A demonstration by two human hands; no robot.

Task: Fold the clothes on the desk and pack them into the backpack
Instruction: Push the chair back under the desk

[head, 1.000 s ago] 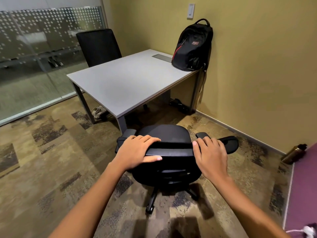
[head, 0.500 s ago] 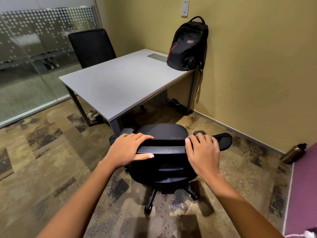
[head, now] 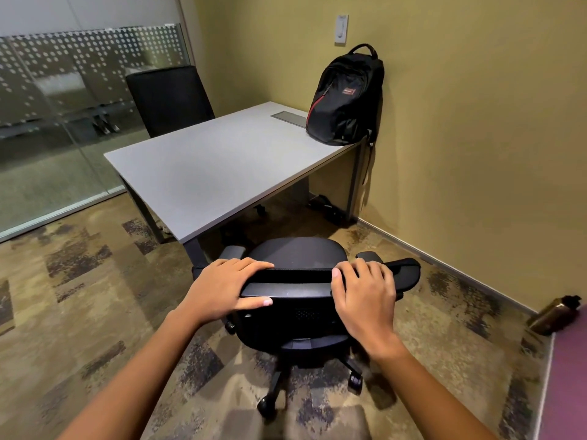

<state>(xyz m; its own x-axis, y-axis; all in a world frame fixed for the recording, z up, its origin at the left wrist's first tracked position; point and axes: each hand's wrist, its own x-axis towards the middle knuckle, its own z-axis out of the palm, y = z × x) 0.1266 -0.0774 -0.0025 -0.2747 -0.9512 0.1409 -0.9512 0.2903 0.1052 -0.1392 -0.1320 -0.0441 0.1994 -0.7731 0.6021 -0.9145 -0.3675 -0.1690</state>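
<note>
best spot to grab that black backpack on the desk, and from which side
Take the carry loop on top, reaching down from above on the room side. The backpack stands upright at the desk's far corner against the wall, so its back is blocked while the loop arches free. The left hand and right hand hold the chair back.

The chair (head: 298,254) under the fingers (head: 251,265) was black; beyond them were a grey desk (head: 222,166) and a black, red-trimmed backpack (head: 346,100).
</note>
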